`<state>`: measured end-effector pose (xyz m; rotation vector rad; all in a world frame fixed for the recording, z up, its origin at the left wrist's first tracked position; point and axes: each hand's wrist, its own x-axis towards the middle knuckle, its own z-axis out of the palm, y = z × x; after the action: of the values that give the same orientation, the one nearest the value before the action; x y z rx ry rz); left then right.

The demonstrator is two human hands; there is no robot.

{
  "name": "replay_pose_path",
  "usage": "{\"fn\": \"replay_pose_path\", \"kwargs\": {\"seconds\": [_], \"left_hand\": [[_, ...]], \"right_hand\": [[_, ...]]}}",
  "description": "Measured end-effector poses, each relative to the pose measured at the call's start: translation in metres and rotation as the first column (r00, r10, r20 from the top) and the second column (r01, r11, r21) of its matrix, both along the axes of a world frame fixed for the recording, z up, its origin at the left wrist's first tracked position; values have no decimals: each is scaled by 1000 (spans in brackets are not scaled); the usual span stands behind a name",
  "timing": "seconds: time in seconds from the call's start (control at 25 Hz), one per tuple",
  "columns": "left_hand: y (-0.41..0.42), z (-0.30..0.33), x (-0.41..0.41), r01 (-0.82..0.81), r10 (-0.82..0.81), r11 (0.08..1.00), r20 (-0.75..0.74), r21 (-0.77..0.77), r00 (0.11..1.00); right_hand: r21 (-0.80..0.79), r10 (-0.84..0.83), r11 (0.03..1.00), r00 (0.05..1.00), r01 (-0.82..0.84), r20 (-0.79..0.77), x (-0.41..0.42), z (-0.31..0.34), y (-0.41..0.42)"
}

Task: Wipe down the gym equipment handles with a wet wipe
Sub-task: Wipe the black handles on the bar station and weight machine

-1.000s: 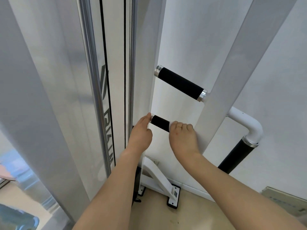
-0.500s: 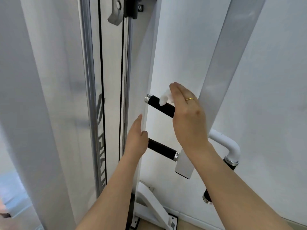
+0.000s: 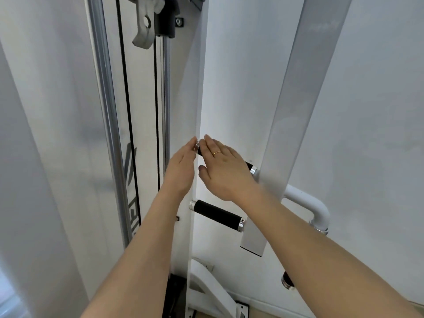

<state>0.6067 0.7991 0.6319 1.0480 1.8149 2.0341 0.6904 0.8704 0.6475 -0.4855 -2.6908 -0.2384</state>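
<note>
Two short black handles with silver end caps stick out from a white machine post. My right hand (image 3: 226, 171), wearing a ring, lies over the upper handle (image 3: 249, 165) with the thumb underneath and covers most of it. The wet wipe is hidden under this hand. My left hand (image 3: 181, 171) is open, its fingertips touching the silver cap at the upper handle's left end. The lower handle (image 3: 215, 214) is bare and free below both hands.
A slanted white post (image 3: 298, 111) carries the handles. Left of it run a chrome guide rod (image 3: 107, 111) and black cables (image 3: 125, 88), with a metal pulley bracket (image 3: 143, 26) above. A curved white tube (image 3: 319, 214) is at right, the machine's white foot (image 3: 211, 288) below.
My right hand slid left along the upper handle and now covers the wipe. My left hand rose from beside the lower handle to the upper handle's end cap. The view tilted up.
</note>
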Motion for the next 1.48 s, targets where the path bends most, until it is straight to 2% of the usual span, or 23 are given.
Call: {"fn": "replay_pose_path", "kwargs": {"seconds": [0.16, 0.24, 0.28, 0.44, 0.48, 0.56, 0.64, 0.72, 0.84, 0.88, 0.92, 1.0, 1.04, 1.08, 1.2, 1.24, 1.28, 1.4, 1.48], "left_hand": [[3, -1, 1, -119, 112, 992, -168, -32, 979], [4, -6, 1, -137, 121, 989, -241, -48, 963], [4, -8, 1, -128, 116, 991, -249, -31, 962], [0, -14, -2, -46, 54, 997, -129, 63, 990], [0, -15, -2, -37, 44, 997, -100, 69, 994], [1, -16, -2, -33, 37, 998, -89, 53, 995], [2, -17, -1, -12, 15, 999, -87, 42, 996], [2, -18, -2, 9, -5, 999, -91, 47, 996], [0, -21, -7, 8, -2, 998, -119, 57, 993], [0, -22, -8, 4, 3, 999, -123, 54, 992], [1, -22, -8, 1, 5, 999, -120, 47, 993], [3, -23, -7, 12, -6, 999, -111, 46, 994], [4, -23, -6, 21, -16, 998, -99, 54, 995], [5, -23, -5, 33, -28, 998, -84, 62, 996], [4, -24, -7, 45, -38, 996, -80, 80, 996], [4, -24, -8, 42, -36, 996, -84, 75, 996], [3, -24, -8, 40, -34, 997, -93, 63, 995], [4, -25, -3, -15, 11, 1000, -198, -22, 980], [4, -24, 2, -91, 52, 991, -344, -99, 937]], "right_hand": [[-46, -85, 996, 986, 79, -142, 29, -12, 0], [-93, -47, 995, 976, 27, -214, 14, -9, -5], [-97, -18, 995, 979, -2, -202, 1, -5, -7], [-59, 102, 992, 980, -114, -168, -13, -7, -5], [-17, 89, 995, 968, -96, -236, -6, -13, 0], [61, -26, 997, 933, 51, -359, -1, -32, 7], [36, -115, 989, 901, 143, -417, -13, -35, 9], [-68, -126, 992, 943, 110, -308, -25, -15, 0], [-38, 39, 998, 969, -50, -243, -25, -1, 7], [23, 55, 998, 968, -51, -243, -19, -6, 11], [80, 10, 997, 964, 11, -266, -14, -12, 13], [147, -219, 952, 935, 267, -278, -8, -13, 9], [84, -314, 939, 933, 332, -177, -9, -6, 3], [38, -340, 937, 932, 347, -127, -15, 2, -1], [81, -190, 977, 976, 199, -106, -42, 11, 2], [175, -175, 966, 980, 190, -99, -40, 11, 3], [266, -187, 937, 968, 226, -164, -34, 5, 8], [381, -265, 864, 940, 330, -216, -9, -21, 15], [370, -260, 865, 933, 340, -250, -10, -26, 18]]}}
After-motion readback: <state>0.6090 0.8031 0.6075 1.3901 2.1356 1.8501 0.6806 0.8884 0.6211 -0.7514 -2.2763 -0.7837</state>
